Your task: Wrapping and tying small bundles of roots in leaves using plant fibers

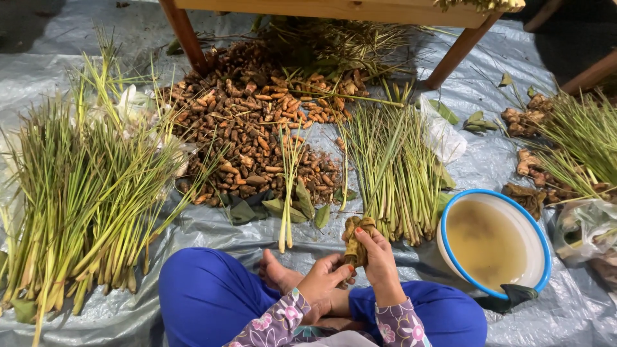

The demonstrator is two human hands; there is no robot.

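I sit cross-legged on a grey plastic sheet (212,228) in blue trousers. My right hand (379,257) grips a knobbly yellow-brown root piece (355,239) and holds it upright in front of my lap. My left hand (324,279) is curled just below it, fingertips touching the root's lower end. A pair of loose lemongrass stalks (286,193) lies on the sheet just beyond my feet.
A big heap of turmeric roots (257,122) lies ahead under a wooden table (334,9). Lemongrass bundles lie at left (83,193), centre (395,173) and far right (581,144). A white, blue-rimmed basin (536,239) of murky water stands to my right.
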